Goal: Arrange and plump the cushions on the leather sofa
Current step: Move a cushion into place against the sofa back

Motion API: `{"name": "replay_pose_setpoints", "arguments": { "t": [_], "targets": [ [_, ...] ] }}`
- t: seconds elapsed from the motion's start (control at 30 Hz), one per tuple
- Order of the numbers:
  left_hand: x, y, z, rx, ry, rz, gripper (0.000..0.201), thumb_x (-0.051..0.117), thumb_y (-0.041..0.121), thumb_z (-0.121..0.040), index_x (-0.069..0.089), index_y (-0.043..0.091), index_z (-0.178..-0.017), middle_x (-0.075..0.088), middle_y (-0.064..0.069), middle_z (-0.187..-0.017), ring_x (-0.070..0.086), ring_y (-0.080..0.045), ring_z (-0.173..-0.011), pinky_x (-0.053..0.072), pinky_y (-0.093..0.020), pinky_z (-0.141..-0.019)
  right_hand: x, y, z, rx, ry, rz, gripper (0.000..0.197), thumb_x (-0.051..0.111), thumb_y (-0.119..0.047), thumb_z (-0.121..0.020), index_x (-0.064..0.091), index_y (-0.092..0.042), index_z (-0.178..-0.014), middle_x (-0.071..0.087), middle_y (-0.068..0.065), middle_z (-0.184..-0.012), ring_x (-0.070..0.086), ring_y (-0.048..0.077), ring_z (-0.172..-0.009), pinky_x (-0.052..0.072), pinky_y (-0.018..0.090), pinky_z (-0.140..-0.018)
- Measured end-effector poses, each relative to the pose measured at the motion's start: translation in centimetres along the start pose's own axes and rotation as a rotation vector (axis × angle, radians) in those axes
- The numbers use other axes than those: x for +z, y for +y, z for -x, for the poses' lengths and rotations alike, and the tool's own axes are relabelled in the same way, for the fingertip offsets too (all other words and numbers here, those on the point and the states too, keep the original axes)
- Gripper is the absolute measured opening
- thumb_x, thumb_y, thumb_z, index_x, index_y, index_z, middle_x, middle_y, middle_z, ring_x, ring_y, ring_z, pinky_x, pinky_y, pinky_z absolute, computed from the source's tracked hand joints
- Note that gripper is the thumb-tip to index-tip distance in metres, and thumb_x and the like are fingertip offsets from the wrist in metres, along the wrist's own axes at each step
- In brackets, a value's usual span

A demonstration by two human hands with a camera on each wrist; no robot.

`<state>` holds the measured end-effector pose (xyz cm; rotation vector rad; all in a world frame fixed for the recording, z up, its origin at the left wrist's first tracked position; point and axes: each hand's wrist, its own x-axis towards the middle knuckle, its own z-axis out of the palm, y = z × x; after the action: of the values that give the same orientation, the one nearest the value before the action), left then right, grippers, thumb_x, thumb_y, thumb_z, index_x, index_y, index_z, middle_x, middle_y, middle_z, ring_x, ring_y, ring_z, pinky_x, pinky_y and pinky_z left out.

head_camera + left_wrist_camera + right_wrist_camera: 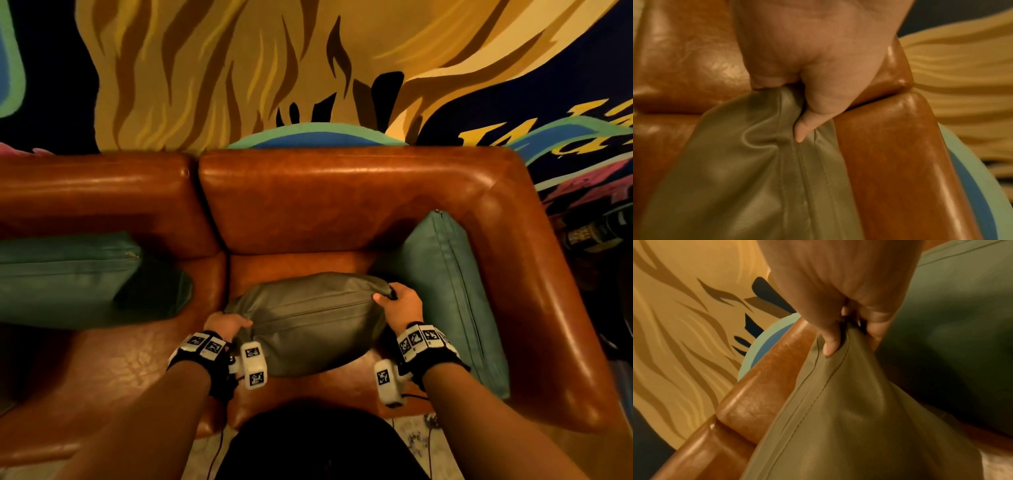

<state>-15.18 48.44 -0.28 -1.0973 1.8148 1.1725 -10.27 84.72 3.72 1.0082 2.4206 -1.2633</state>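
A grey-olive leather cushion [305,318] sits on the right seat of the brown leather sofa [342,198]. My left hand [224,325] grips its left corner, and my right hand [397,303] grips its right corner. In the left wrist view my left hand [807,81] bunches the cushion [748,170] between thumb and curled fingers. The right wrist view has my right hand [849,313] pinching the cushion [849,418] at its pointed corner. A teal cushion [448,291] leans against the right armrest. Another teal cushion [65,274] lies on the left seat.
A dark green cushion [161,291] lies partly under the left teal one. The sofa's right armrest [548,291] and backrest bound the seat. A painted mural wall [239,68] rises behind the sofa. Cables [428,442] hang near the sofa's front edge.
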Motion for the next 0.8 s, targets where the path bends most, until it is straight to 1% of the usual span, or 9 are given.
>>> {"name": "replay_pose_setpoints", "arguments": {
  "t": [0.13,0.23,0.37,0.47,0.6,0.67,0.7,0.73,0.8],
  "targets": [
    [-1.2,-0.7,-1.1,-0.017,-0.060,0.104,0.071,0.093,0.002,-0.043,0.064,-0.011,-0.107,0.071,-0.025,-0.101,0.069,-0.042,-0.091,0.055,-0.057,-0.087,-0.6,0.4,-0.6,-0.016,-0.025,-0.036,0.011,0.077,-0.018,-0.082,0.071,-0.017,-0.091,0.073,0.004,-0.086,0.069,0.025,-0.084,0.056,0.042,-0.085],
    [-2.3,-1.1,-0.8,0.067,-0.085,0.165,0.089,0.101,0.023,-0.026,0.071,0.002,-0.107,0.076,-0.017,-0.099,0.074,-0.037,-0.088,0.058,-0.055,-0.083,-1.7,0.7,-0.7,-0.072,-0.017,-0.022,0.021,0.082,-0.028,-0.077,0.066,-0.015,-0.080,0.070,0.004,-0.077,0.066,0.023,-0.075,0.054,0.037,-0.073],
    [-4.8,-0.2,2.2,0.154,-0.109,0.305,0.042,0.084,0.015,-0.073,0.070,0.000,-0.110,0.074,-0.023,-0.102,0.075,-0.035,-0.084,0.061,-0.046,-0.076,-3.0,1.4,-0.6,-0.079,-0.096,-0.017,0.030,0.078,-0.036,-0.081,0.062,-0.011,-0.077,0.066,0.010,-0.073,0.065,0.027,-0.072,0.055,0.040,-0.065],
    [-5.9,-0.3,2.6,0.152,-0.128,0.259,0.038,0.077,0.011,-0.079,0.067,-0.003,-0.113,0.075,-0.020,-0.092,0.074,-0.025,-0.066,0.061,-0.033,-0.060,-2.6,3.1,-1.5,0.053,-0.128,-0.121,0.016,0.077,-0.027,-0.083,0.066,-0.015,-0.080,0.070,0.008,-0.078,0.069,0.038,-0.089,0.060,0.052,-0.075],
    [-4.9,-0.5,3.0,0.327,0.212,-0.168,0.039,0.075,0.039,-0.084,0.072,0.000,-0.091,0.072,-0.015,-0.084,0.069,-0.033,-0.082,0.052,-0.036,-0.073,-1.7,2.6,-2.1,0.072,-0.026,0.037,0.026,0.075,-0.028,-0.082,0.070,-0.012,-0.103,0.072,0.016,-0.102,0.065,0.039,-0.103,0.052,0.048,-0.094],
    [-3.9,-0.4,3.9,0.355,0.276,-0.197,0.060,0.065,0.060,-0.081,0.071,0.003,-0.098,0.072,-0.018,-0.097,0.067,-0.038,-0.095,0.053,-0.037,-0.083,-0.3,0.8,-1.4,-0.074,0.205,0.324,0.044,0.067,-0.013,-0.084,0.060,-0.006,-0.127,0.059,0.023,-0.127,0.055,0.043,-0.120,0.043,0.047,-0.105],
    [-3.5,-0.5,3.9,0.336,0.259,-0.115,0.069,0.061,0.067,-0.077,0.070,0.002,-0.099,0.072,-0.018,-0.098,0.067,-0.038,-0.094,0.058,-0.036,-0.080,1.2,-0.5,-0.4,-0.246,0.287,0.434,0.051,0.064,-0.011,-0.082,0.056,-0.005,-0.132,0.054,0.025,-0.135,0.049,0.044,-0.126,0.039,0.049,-0.109],
    [-3.0,-0.2,4.2,0.329,0.226,-0.025,0.066,0.061,0.063,-0.080,0.069,-0.001,-0.097,0.070,-0.016,-0.094,0.067,-0.034,-0.086,0.060,-0.029,-0.067,3.2,-2.4,1.2,-0.439,0.281,0.481,0.055,0.063,-0.011,-0.081,0.053,-0.004,-0.135,0.050,0.024,-0.141,0.045,0.043,-0.131,0.036,0.050,-0.112],
    [-2.1,-0.1,5.0,0.343,0.157,0.058,0.038,0.063,0.033,-0.094,0.068,-0.005,-0.096,0.066,-0.012,-0.083,0.062,-0.020,-0.065,0.045,-0.009,-0.043,9.1,-5.5,5.0,-0.738,-0.009,0.412,0.059,0.058,-0.019,-0.088,0.045,-0.006,-0.143,0.041,0.019,-0.152,0.034,0.037,-0.143,0.027,0.047,-0.119]
  ]
}}
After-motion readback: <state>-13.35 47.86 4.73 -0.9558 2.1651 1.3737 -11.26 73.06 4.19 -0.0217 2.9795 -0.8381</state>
